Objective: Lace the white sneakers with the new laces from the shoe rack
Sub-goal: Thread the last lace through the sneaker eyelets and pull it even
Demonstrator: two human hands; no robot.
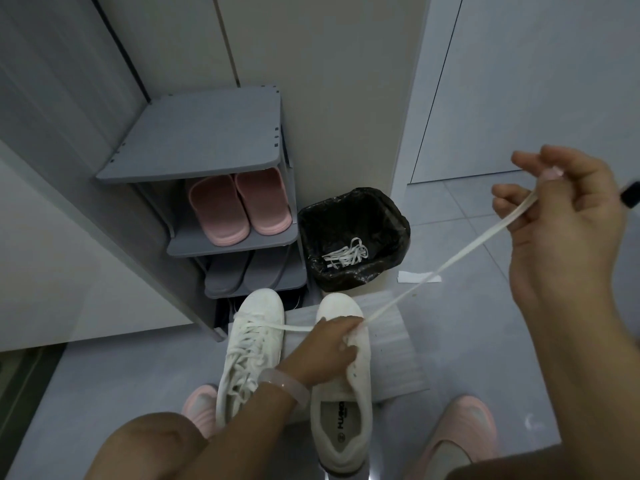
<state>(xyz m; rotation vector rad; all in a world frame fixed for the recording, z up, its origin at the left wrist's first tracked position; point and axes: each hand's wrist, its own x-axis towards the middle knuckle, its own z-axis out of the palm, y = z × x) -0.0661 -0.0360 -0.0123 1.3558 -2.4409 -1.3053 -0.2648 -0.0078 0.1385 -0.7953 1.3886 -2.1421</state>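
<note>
A grey shoe rack point(207, 147) stands against the wall at upper left, its top shelf bare. A pair of pink slippers point(239, 206) sits on the shelf below, and grey slippers point(239, 271) lie on the shelf under that. Just right of the rack stands a small bin lined with a black bag point(353, 237), and a tangle of white old laces point(346, 256) lies inside it. On the grey tiled floor in front of the bin lies a pale ribbed mat point(394, 344), with a small white paper strip point(414, 277) beyond it.

Two white sneakers stand side by side, toes towards the rack. The left sneaker point(249, 344) is already laced up its front. The right sneaker point(343, 410) rests partly on the mat, its opening showing a printed insole.

The right hand point(568, 230) is raised high at the right edge, its grip pinching one end of a flat white lace point(433, 271) between thumb and fingers. The lace runs taut down and left to the right sneaker's front. There the left hand point(329, 344), with a translucent bracelet point(287, 382) on its wrist, rests on the shoe, its fingers curled and pinching the lace at the eyelets. Another stretch of lace passes from that hand across to the left sneaker. The person's feet in pink slippers show at the bottom.
</note>
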